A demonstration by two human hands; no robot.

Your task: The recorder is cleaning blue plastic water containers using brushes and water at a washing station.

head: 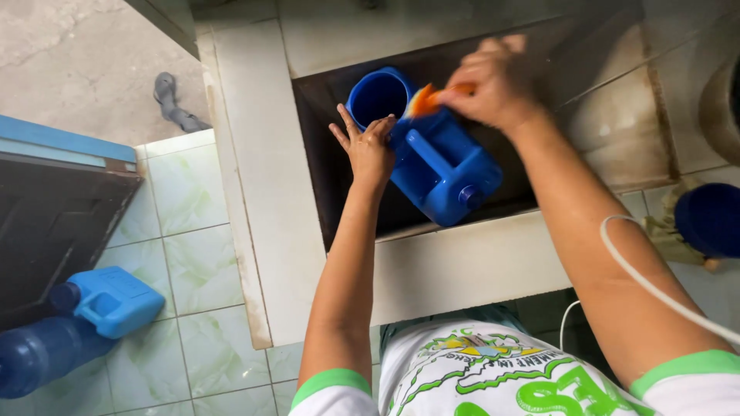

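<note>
The right hand [493,85] and its orange thing [424,100] are motion-blurred; the dark blue bottle [35,354] is cut off at the left edge.

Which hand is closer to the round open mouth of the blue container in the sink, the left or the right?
Left. The left hand rests on the blue container right beside its open mouth. The right hand is farther to the side, holding an orange thing against the container.

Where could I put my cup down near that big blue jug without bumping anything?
The wide white ledge left of the sink is bare, and so is the front rim below the blue jug. Inside the sink it is crowded: the left hand steadies the jug and the right hand holds something orange.
</note>
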